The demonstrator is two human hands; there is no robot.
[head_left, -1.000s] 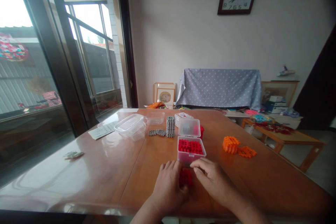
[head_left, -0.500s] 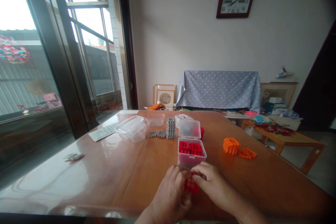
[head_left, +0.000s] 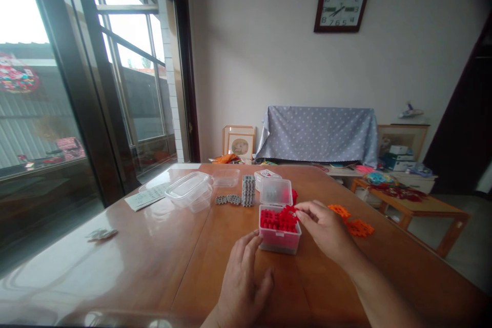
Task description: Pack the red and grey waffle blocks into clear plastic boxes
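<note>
A small clear plastic box [head_left: 280, 242] stands on the table with its lid [head_left: 275, 192] tipped back. Red interlocking plastic pieces [head_left: 269, 218] fill it in rows. Over its right side, my right hand [head_left: 325, 228] pinches a red plastic piece [head_left: 289, 211] between thumb and fingertips. My left hand [head_left: 244, 271] is open, its fingertips at the front left corner of the box; whether they touch it I cannot tell.
Behind the box stands a stack of grey pieces [head_left: 248, 190], with loose grey ones [head_left: 228, 199] beside it. Clear containers [head_left: 190, 189] and a printed sheet [head_left: 148, 197] lie left. Orange pieces [head_left: 360, 228] sit right, partly behind my right hand. A small packet [head_left: 102, 234] is far left.
Both hands were together in front of the box around a red piece. My right hand has moved up to the box with a red piece; my left hand has let go and opened.
</note>
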